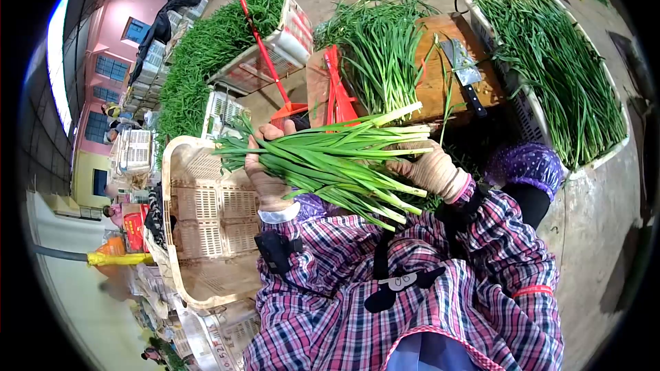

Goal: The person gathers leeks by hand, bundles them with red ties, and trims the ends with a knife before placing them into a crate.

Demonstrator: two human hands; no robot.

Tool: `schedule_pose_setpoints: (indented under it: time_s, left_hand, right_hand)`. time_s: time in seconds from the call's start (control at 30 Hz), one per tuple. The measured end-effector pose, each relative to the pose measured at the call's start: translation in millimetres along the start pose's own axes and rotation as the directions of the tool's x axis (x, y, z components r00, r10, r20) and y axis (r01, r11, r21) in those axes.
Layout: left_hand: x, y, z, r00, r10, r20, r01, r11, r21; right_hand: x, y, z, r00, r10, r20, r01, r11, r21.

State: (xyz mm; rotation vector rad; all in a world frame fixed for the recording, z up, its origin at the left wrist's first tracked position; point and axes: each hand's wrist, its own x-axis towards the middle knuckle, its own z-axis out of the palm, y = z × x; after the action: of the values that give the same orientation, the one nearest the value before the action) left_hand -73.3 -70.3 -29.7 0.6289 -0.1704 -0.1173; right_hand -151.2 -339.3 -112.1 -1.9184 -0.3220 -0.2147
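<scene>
A loose bunch of garlic chives [330, 158] lies across in front of my chest, green leaves to the left and pale stem ends to the right. My left hand [267, 172] is wrapped around the leafy end, fingers partly hidden by leaves. At the stem end, my right hand [434, 170], with tan wrapping on its fingers, is closed on some stems. Beyond the hands, a larger pile of chives [385, 62] rests beside a wooden board [440, 34]. On that board lies a cleaver [462, 69] with a black handle.
A cream plastic crate [172, 233] stands at my left. Full crates of chives stand at the far left [289, 34] and at the right [543, 124]. A red long-handled tool [256, 34] leans near the left crate. Stacked crates [134, 151] line the wall.
</scene>
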Motion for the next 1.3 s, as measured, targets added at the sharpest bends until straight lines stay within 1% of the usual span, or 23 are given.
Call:
schedule_pose_setpoints:
  time_s: [0.07, 0.13, 0.23, 0.33, 0.4, 0.47, 0.53, 0.57, 0.6, 0.7, 0.73, 0.8, 0.87, 0.9, 0.93, 0.97, 1.0, 1.07, 1.1, 1.13, 1.2, 1.27, 1.3]
  left_hand:
    - [0.4, -0.2, -1.1, 1.000, -0.026, -0.014, 0.025, 0.997, -0.079]
    - [0.8, -0.2, -1.5, 1.000, -0.002, 0.002, 0.002, 0.999, -0.034]
    - [0.8, 0.4, -3.5, 0.999, 0.039, 0.001, -0.039, 0.998, 0.051]
    - [-1.5, 2.3, 3.5, 1.000, 0.008, -0.017, -0.007, 0.998, 0.064]
    - [-2.2, 2.0, 2.4, 1.000, 0.014, -0.014, -0.013, 0.998, 0.062]
    - [-3.2, 2.6, 3.1, 0.999, 0.030, -0.012, -0.029, 0.998, 0.061]
    - [-4.5, 5.7, 6.0, 0.996, -0.081, -0.026, 0.073, 0.973, -0.218]
    - [-3.6, 8.6, 11.8, 0.991, -0.131, -0.013, 0.122, 0.952, -0.282]
    - [-7.8, 10.7, 18.9, 0.990, -0.140, 0.018, 0.141, 0.978, -0.151]
    - [-6.3, 9.4, 20.5, 0.999, -0.046, -0.025, 0.041, 0.988, -0.147]
    - [-6.2, 10.4, 20.0, 0.999, -0.044, -0.026, 0.039, 0.988, -0.152]
    - [-5.5, 12.4, 24.8, 0.995, -0.096, 0.013, 0.096, 0.965, -0.245]
    - [-2.0, 14.9, 15.2, 0.993, -0.094, 0.067, 0.106, 0.973, -0.204]
    - [-2.3, 15.6, 14.9, 0.996, -0.058, 0.068, 0.069, 0.982, -0.174]
    - [-3.0, 15.6, 14.9, 0.997, -0.024, 0.069, 0.034, 0.989, -0.145]
    - [-4.2, 15.5, 17.2, 0.996, -0.006, 0.092, 0.020, 0.987, -0.158]
    - [-2.2, 20.6, 14.2, 0.995, -0.082, 0.059, 0.094, 0.966, -0.241]
    - [-3.9, 20.5, 15.9, 0.998, -0.006, 0.060, 0.020, 0.973, -0.230]
    - [-1.9, 22.8, 14.4, 0.997, -0.006, 0.074, 0.020, 0.981, -0.193]
    - [-0.9, 26.2, 11.6, 0.998, -0.039, 0.050, 0.051, 0.965, -0.259]
    - [-4.4, 27.4, 13.5, 0.999, -0.010, 0.037, 0.018, 0.979, -0.204]
    - [-6.6, 27.2, 11.1, 0.999, 0.011, 0.049, -0.003, 0.987, -0.159]
    - [-7.1, 26.1, 11.4, 0.997, 0.036, 0.062, -0.029, 0.994, -0.110]
  right_hand:
    - [1.1, 4.0, 3.3, 1.000, -0.017, -0.023, 0.017, 1.000, 0.000]
    - [2.2, 0.3, 0.5, 0.996, -0.082, -0.026, 0.081, 0.996, -0.041]
    - [0.9, -6.1, -0.8, 0.998, -0.063, -0.019, 0.063, 0.998, 0.009]
    - [2.1, -12.8, -3.9, 0.993, -0.115, -0.038, 0.114, 0.993, -0.031]
    - [3.8, -12.2, -2.8, 0.972, -0.228, -0.063, 0.211, 0.956, -0.206]
    - [4.9, -15.8, -4.6, 0.960, -0.279, -0.037, 0.239, 0.879, -0.413]
    - [6.5, -14.7, -5.1, 0.935, -0.355, 0.018, 0.316, 0.804, -0.503]
    - [6.9, -16.9, -4.0, 0.962, -0.266, 0.061, 0.260, 0.827, -0.499]
    - [8.3, -19.6, -4.6, 0.956, -0.261, 0.134, 0.292, 0.795, -0.532]
    - [8.7, -39.3, -3.7, 0.970, 0.014, 0.244, 0.144, 0.774, -0.617]
    - [7.1, -35.0, -1.7, 0.972, -0.069, 0.224, 0.195, 0.770, -0.608]
    - [11.1, -37.6, -0.1, 0.959, 0.076, 0.271, 0.127, 0.743, -0.657]
    - [12.1, -46.1, -4.5, 0.954, 0.117, 0.276, 0.097, 0.751, -0.653]
    - [10.8, -39.4, -3.7, 0.968, 0.021, 0.251, 0.140, 0.785, -0.604]
    - [9.3, -31.2, 0.2, 0.978, -0.006, 0.207, 0.124, 0.816, -0.565]
    - [8.9, -29.2, 0.9, 0.987, -0.104, 0.122, 0.146, 0.898, -0.416]
    - [9.3, -28.7, 1.2, 0.983, -0.185, 0.018, 0.183, 0.948, -0.259]
    - [12.9, -29.7, 1.5, 0.989, -0.144, 0.026, 0.146, 0.982, -0.120]
    - [14.6, -29.1, 0.4, 0.985, -0.166, 0.044, 0.171, 0.975, -0.144]
    - [15.9, -28.6, -0.9, 0.980, -0.190, 0.063, 0.198, 0.966, -0.167]
    - [15.2, -31.3, -5.6, 0.976, 0.006, 0.219, -0.012, 1.000, 0.025]
    - [18.7, -31.9, -9.7, 0.952, 0.011, 0.307, -0.031, 0.998, 0.063]
    - [22.0, -48.9, -24.8, 0.853, 0.232, 0.468, -0.258, 0.966, -0.009]
